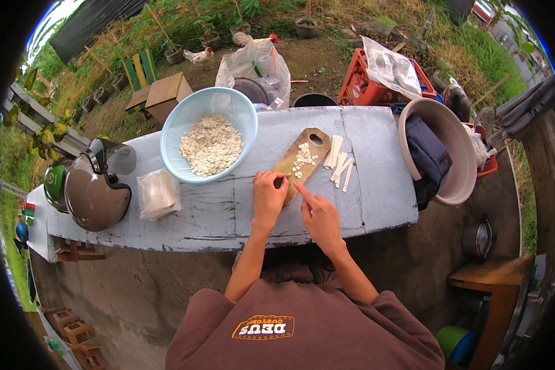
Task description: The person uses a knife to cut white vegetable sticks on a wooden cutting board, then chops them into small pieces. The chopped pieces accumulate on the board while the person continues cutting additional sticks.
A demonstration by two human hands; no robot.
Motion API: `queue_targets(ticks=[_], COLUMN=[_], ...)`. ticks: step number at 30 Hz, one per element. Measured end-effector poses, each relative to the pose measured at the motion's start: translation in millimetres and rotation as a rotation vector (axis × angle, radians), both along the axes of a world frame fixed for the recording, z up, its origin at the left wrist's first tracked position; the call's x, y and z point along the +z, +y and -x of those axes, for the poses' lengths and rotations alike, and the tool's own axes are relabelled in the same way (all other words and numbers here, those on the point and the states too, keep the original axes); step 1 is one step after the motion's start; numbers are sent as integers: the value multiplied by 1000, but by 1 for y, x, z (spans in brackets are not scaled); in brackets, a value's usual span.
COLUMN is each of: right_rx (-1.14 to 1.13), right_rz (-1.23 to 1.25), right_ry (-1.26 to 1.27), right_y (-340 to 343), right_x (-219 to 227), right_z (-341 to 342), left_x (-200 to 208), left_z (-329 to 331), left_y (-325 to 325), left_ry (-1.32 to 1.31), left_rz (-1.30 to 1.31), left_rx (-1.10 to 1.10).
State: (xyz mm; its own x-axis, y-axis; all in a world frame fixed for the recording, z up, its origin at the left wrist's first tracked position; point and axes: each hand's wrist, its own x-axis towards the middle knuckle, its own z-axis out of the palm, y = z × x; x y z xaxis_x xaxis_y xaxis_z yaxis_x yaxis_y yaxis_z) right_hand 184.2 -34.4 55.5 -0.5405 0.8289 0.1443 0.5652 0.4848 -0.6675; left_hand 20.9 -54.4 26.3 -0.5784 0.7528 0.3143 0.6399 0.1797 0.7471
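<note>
A wooden cutting board (307,150) lies on the pale blue table (228,209) with small white cut pieces (303,158) on it. White strips (339,161) lie just right of the board. My left hand (268,196) rests at the board's near end with its fingers curled down; what is under them is hidden. My right hand (319,214) is beside it, index finger stretched toward the board and the other fingers curled around what looks like a small dark knife. A light blue colander bowl (174,126) with many white pieces stands to the left.
Two helmets (92,194) and a clear plastic bag (158,194) sit on the table's left end. A large beige basin (459,154) holding a dark blue bag leans at the right end. Behind are a red crate (357,83), plastic bags and wooden stools; a metal pot (478,238) stands at the lower right.
</note>
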Motion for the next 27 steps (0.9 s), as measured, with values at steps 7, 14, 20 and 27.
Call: queue_targets(ticks=[7, 14, 20, 27], right_rx=[-3, -2, -24, -18], right_rz=[28, 38, 18, 33], right_ry=[-13, -36, -36, -22], right_y=[-2, -2, 3, 5], right_x=[2, -5, -5, 6], right_z=[1, 1, -1, -3], left_x=[0, 0, 4, 1], left_z=[0, -1, 0, 0], left_y=[0, 0, -5, -3], left_ry=[-9, -24, -43, -37], left_rz=[11, -1, -27, -19], left_rx=[4, 1, -15, 3])
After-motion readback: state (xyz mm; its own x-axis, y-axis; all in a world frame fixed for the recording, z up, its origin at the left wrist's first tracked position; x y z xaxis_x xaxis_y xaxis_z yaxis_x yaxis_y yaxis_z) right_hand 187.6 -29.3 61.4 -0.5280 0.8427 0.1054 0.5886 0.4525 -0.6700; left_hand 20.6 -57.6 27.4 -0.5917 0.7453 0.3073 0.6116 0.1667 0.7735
